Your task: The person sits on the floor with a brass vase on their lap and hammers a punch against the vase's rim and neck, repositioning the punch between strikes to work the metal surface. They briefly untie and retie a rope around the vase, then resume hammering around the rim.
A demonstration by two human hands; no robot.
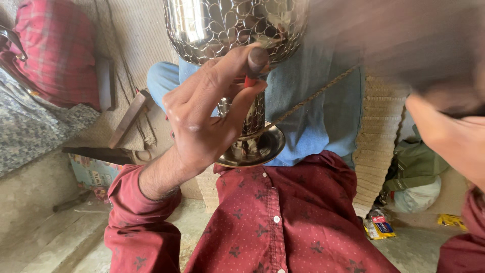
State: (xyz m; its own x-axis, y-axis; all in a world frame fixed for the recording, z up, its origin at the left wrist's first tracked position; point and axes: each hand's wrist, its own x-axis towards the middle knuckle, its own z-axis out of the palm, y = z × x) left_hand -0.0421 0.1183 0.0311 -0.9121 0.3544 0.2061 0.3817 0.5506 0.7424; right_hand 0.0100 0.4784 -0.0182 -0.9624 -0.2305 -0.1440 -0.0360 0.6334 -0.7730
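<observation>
A shiny metal vessel (222,25) with a hammered scale pattern stands on a narrow stem and a flared foot (255,151) in my lap, against my blue trousers. My left hand (202,121) pinches a short punch (256,63) with a dark rounded head and a red band, its tip set against the vessel's lower bowl. Far to the right, my right hand (447,139) is raised and blurred by motion, its fingers curled round a dark handle (467,114) whose head I cannot make out. A twisted cord (313,96) runs from the stem up to the right.
A red checked cloth (55,50) lies at the top left by a patterned grey fabric. Wooden pieces (129,119) and a printed box (93,172) sit left of my knee. A woven mat (379,131), a green bag (417,162) and small packets (379,227) lie to the right.
</observation>
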